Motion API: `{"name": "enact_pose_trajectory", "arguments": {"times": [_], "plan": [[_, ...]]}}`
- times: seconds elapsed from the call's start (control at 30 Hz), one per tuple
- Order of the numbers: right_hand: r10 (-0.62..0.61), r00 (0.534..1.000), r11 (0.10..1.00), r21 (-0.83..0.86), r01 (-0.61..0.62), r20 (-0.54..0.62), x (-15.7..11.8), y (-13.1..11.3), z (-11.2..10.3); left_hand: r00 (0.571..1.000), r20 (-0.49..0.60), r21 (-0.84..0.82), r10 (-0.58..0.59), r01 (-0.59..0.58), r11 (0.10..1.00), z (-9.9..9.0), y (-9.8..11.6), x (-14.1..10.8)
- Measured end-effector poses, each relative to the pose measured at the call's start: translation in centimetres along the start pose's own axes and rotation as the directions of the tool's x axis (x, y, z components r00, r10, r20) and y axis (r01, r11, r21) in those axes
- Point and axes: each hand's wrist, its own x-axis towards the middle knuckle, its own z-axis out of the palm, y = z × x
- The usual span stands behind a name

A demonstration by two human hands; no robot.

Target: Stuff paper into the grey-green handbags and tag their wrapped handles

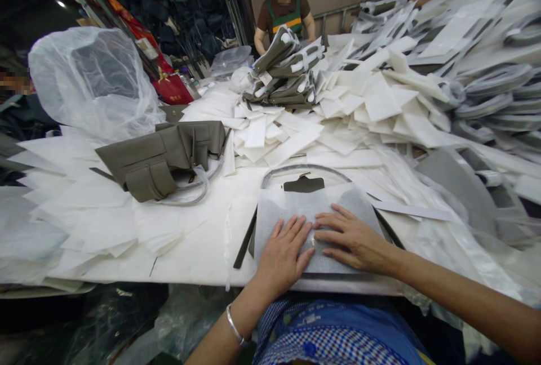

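- Shows left hand (pixel 285 249) and right hand (pixel 353 241) flat, with fingers loosely parted, gripping nothing, on a thin sheet (pixel 313 204); beneath, a flapped bag (pixel 303 185), seemingly already covered.
- Appears to leave uncovered a second bag (pixel 163 154) beyond the left fingertips.
- Hides most of the flapped bag; leaves unclear a pale spot (pixel 313 240) between fingertips.

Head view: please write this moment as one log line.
left hand: flat on white sheet; right hand: on same sheet; sheet: over olive-grey bag; bag: on table
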Motion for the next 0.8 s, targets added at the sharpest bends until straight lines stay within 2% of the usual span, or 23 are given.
{"name": "enact_pose_trajectory", "arguments": {"times": [0.23,0.47,0.57,0.7,0.8], "plan": [[-0.043,0.999,0.999,0.008,0.043,0.015,0.0,-0.2,-0.2,1.000,0.024,-0.019,-0.005,0.006,1.000,0.1,-0.1,0.1],[-0.037,0.990,0.999,-0.010,0.036,-0.135,-1.0,0.3,1.1,0.996,0.084,0.013,0.031,-0.032,0.999,-0.2,-0.2,0.0],[0.012,0.996,1.000,-0.023,-0.014,-0.093,-0.8,0.0,1.1,0.990,0.133,0.054,0.054,-0.061,0.997,-0.9,-0.2,0.1],[0.045,0.998,0.998,-0.040,-0.044,0.033,-0.6,-0.2,0.1,0.978,0.189,0.082,0.091,-0.108,0.991,-1.7,-0.5,0.1],[0.041,0.996,0.997,-0.063,-0.036,0.080,-0.8,-0.1,-0.5,0.985,0.129,0.098,0.111,-0.125,0.987,-1.2,-0.9,-0.5]]}}
